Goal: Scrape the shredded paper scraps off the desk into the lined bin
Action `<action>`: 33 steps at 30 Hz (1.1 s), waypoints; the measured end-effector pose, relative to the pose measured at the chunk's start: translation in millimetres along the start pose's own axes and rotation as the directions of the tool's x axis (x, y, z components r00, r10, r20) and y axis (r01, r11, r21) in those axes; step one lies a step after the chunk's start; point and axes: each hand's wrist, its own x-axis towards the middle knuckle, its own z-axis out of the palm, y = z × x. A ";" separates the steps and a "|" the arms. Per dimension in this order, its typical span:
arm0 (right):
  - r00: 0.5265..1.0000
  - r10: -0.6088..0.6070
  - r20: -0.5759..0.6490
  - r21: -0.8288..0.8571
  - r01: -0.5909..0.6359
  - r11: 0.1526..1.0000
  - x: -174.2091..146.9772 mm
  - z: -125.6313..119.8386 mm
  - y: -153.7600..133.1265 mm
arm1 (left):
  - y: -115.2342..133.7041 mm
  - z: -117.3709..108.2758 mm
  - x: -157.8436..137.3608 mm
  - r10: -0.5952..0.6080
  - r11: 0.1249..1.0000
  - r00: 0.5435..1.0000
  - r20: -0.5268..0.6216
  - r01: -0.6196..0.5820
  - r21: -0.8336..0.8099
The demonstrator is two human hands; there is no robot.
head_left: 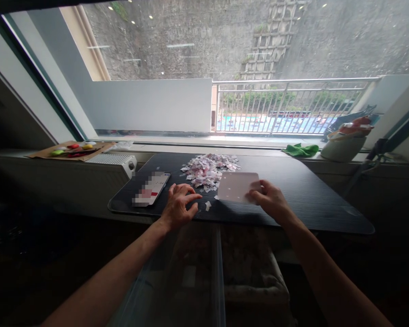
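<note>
A heap of small torn pale paper scraps (206, 172) lies on the dark table (293, 190). My right hand (271, 200) grips the right edge of a flat, pale pinkish rectangular sheet (237, 185), thumb on the near side. A few tiny light bits show on the sheet, which is tilted beside the heap and hides part of it. My left hand (180, 204) is over the table's front edge, thumb and fingers apart and nothing between them. One loose scrap (208, 205) lies just right of its fingertips. Left of that hand rests a phone (153, 188) with its screen lit.
Below the table's front edge stand a clear plastic bin (219, 272) and an open bag (259, 290) with dim contents. On the sill are a green cloth (300, 150), a filled pale bag (344, 145) and cardboard (44, 152) with colourful items. A radiator (116, 161) adjoins the table's left side.
</note>
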 end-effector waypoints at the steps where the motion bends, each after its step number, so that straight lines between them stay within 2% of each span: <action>1: 1.000 0.008 -0.003 0.013 -0.008 1.000 -0.8 0.0 -0.3 | 0.3 -0.4 -0.2 0.009 1.000 1.000 0.010 -0.009 0.004; 5: 0.996 -0.016 0.088 0.072 0.010 0.997 -3.4 6.9 -1.1 | -0.2 -0.7 -0.2 0.007 1.000 1.000 0.022 -0.008 0.024; 8: 0.991 -0.032 0.127 0.043 0.027 0.999 -2.8 11.4 0.8 | -0.7 -0.6 0.0 0.008 1.000 1.000 0.022 -0.009 0.029; 14: 0.998 -0.033 0.044 -0.126 0.039 0.991 -5.6 -5.0 0.1 | -1.0 0.5 0.0 0.011 0.999 1.000 0.013 -0.011 0.035; 20: 0.997 -0.035 0.066 -0.066 0.040 0.997 -9.6 -4.4 -9.0 | -1.0 0.7 0.0 0.006 0.999 1.000 0.016 -0.006 0.044; 25: 0.999 -0.036 -0.003 -0.171 0.035 0.985 -6.2 -12.4 -7.4 | -0.9 0.7 0.4 0.002 0.999 1.000 0.017 -0.003 0.044; 28: 0.999 -0.039 -0.029 -0.150 0.035 0.988 -3.7 -14.9 -9.4 | -1.1 0.7 0.5 0.006 0.999 1.000 0.019 -0.007 0.032; 33: 0.999 -0.028 0.016 -0.115 0.030 0.993 1.4 -8.5 -11.8 | -1.0 0.3 0.5 -0.011 0.999 1.000 0.027 0.010 0.034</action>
